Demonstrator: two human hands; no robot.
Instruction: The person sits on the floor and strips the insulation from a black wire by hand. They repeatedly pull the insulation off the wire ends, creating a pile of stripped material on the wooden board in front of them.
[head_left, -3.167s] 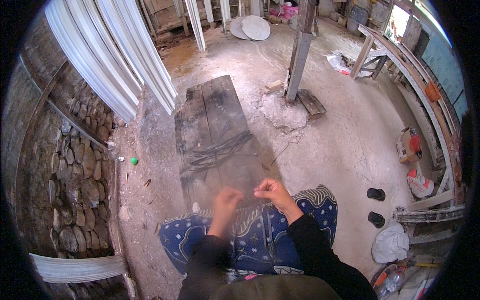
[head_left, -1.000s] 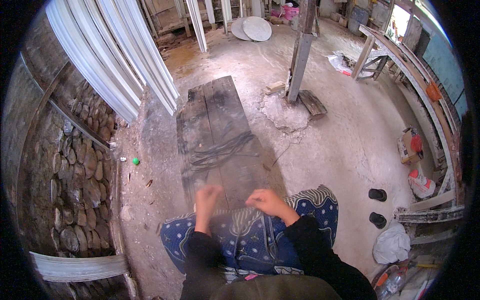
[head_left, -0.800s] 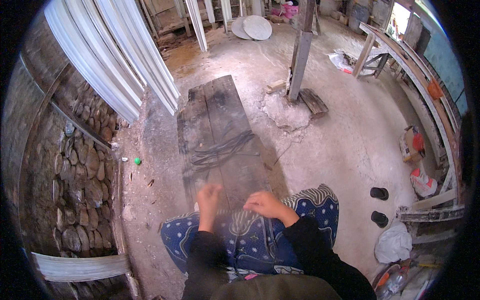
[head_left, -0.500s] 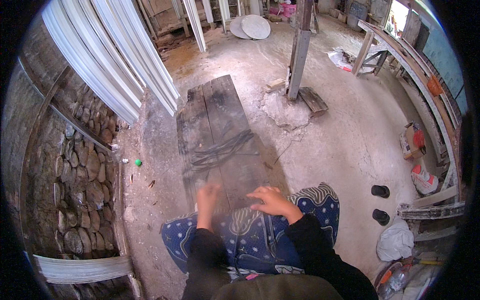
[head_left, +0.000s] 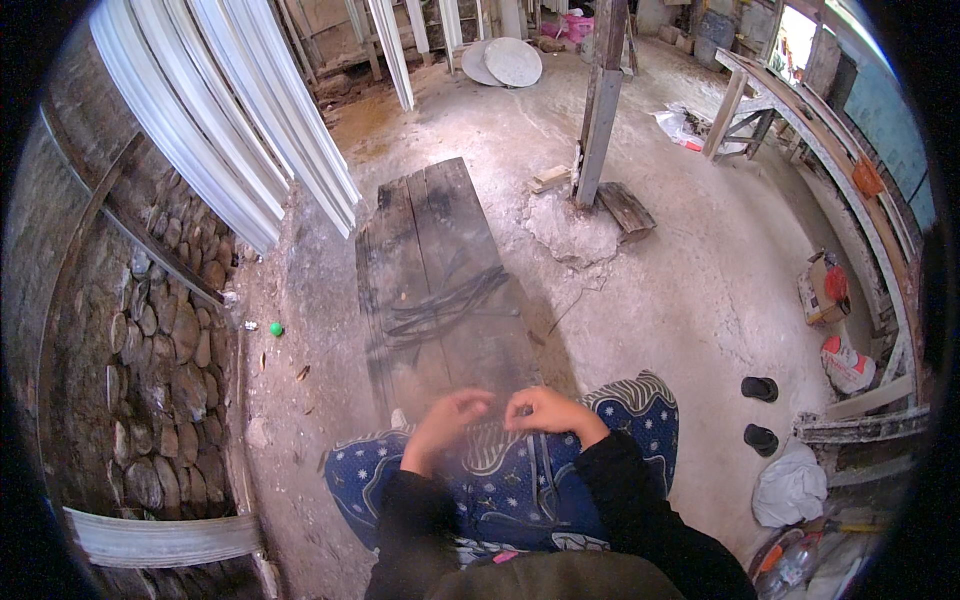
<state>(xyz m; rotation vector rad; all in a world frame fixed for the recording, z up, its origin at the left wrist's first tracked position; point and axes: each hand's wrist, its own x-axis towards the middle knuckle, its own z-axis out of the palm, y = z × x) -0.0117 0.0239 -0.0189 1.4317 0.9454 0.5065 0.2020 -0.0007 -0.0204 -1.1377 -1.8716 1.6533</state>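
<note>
My left hand [head_left: 452, 425] is a little blurred over the near end of a dark wooden board, fingers bent toward the right. Close beside it, a small gap away, my right hand [head_left: 548, 412] has its fingers curled into a pinch; whatever they hold is too small or hidden. Both are just above the blue patterned cloth [head_left: 625, 440] over my lap. Thin dark strips [head_left: 541, 470] lie on that cloth below my right hand. A loose bundle of dark flat strips [head_left: 450, 305] rests across the wooden board [head_left: 425, 225] in front of me.
A wooden post [head_left: 598, 120] stands beyond the board, with a wood block [head_left: 625, 212] at its foot. Long pale strips [head_left: 230, 110] hang at the left above stacked stones [head_left: 180, 350]. Dark sandals [head_left: 760, 388], a white sack [head_left: 790, 485] and a wooden bench [head_left: 800, 105] are on the right.
My left hand has moved right and slightly down, closer to my right hand. The right hand's fingers have curled in from a more stretched pose. The strips on the board lie much as before.
</note>
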